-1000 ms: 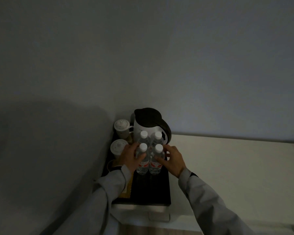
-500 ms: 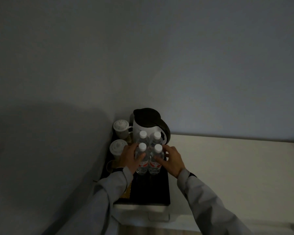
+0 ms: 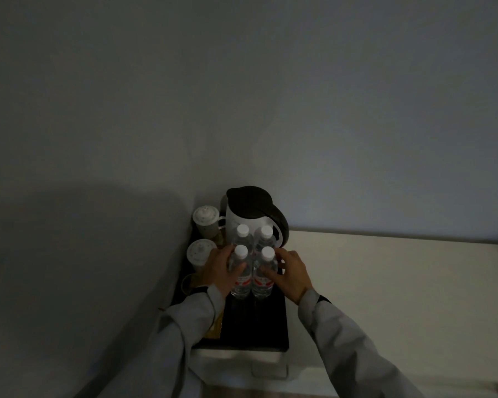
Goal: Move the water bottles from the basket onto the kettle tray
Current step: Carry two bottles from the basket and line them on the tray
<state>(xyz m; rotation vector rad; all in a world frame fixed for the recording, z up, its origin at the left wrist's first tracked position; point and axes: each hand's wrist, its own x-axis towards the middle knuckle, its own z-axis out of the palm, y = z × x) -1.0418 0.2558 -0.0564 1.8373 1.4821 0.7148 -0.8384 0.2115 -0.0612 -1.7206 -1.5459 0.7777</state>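
Several clear water bottles with white caps and red labels stand upright in a tight block on the black kettle tray (image 3: pixel 259 331), right in front of the white kettle (image 3: pixel 252 218) with its dark lid. My left hand (image 3: pixel 220 271) wraps the front left bottle (image 3: pixel 241 278). My right hand (image 3: pixel 292 272) presses its fingers on the front right bottle (image 3: pixel 263 278). Two more bottles, the back left bottle (image 3: pixel 243 235) and the back right bottle (image 3: pixel 266 235), stand behind them against the kettle. No basket is in view.
Two lidded white cups, the far cup (image 3: pixel 206 221) and the near cup (image 3: pixel 200 252), stand on the tray's left side by the wall. Yellow packets (image 3: pixel 214 328) lie under my left sleeve. The pale counter (image 3: pixel 385 288) stretches to the right. The room is dim.
Barely anything differs. Both hands stay on the front pair of bottles, and the bottles have not visibly shifted.
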